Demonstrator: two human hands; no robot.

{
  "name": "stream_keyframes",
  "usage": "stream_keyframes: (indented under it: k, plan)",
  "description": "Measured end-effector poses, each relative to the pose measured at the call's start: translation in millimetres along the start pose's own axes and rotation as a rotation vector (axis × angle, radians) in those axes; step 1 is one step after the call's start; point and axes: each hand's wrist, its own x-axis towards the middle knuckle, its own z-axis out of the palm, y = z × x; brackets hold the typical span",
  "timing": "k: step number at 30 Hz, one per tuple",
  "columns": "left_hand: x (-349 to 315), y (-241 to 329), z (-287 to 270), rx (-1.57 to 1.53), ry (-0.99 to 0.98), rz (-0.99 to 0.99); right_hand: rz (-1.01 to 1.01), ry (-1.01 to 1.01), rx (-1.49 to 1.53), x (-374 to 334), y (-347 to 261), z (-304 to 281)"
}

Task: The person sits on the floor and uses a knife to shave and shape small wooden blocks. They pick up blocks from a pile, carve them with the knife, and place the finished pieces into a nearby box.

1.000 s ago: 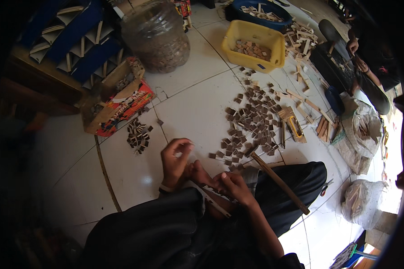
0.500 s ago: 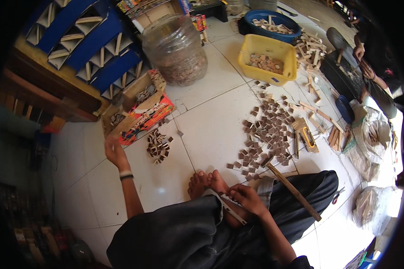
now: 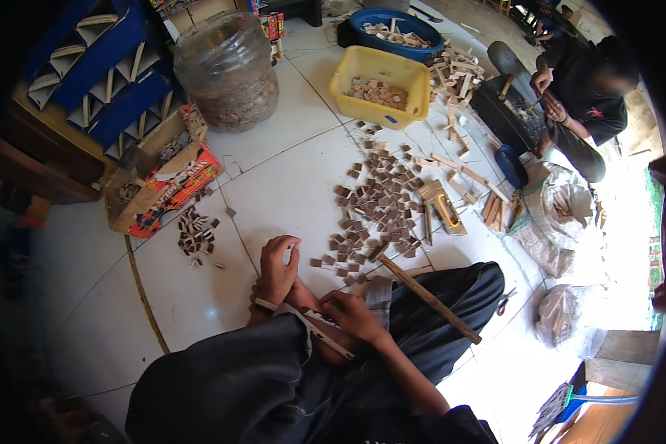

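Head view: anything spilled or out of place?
Possibly spilled: brown squares strewn loose over the floor tiles, and wood pieces heaped beside the blue tub. That looks odd with the tub and yellow bin so near, but may be deliberate.

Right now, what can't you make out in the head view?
Head view:
Left hand: what it pinches, if anything, is too small to tell.
Right hand: its back hides its grip.
Jar: contents blurred by cloudy plastic.
Broom: handle's end cut off by the dark rim.
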Motion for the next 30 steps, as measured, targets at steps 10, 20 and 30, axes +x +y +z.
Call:
stream_keyframes:
  k: [10,20,30]
  plan:
    - [9.5,-30.6,-6.7,0.144,0.140,0.105,-0.054,-0.007,-0.114,-1.2,6.7,-4.0]
    - [-57.1,-102.7,-123.5,0.442,0.108,-0.568,-0.032,-0.040,-0.226,1.5,-7.6,-3.4]
    - [-38.4,-97.0,-107.4,0.486,0.132,-0.562,-0.162,-0.081,-0.328,-2.9,5.3,-7.0]
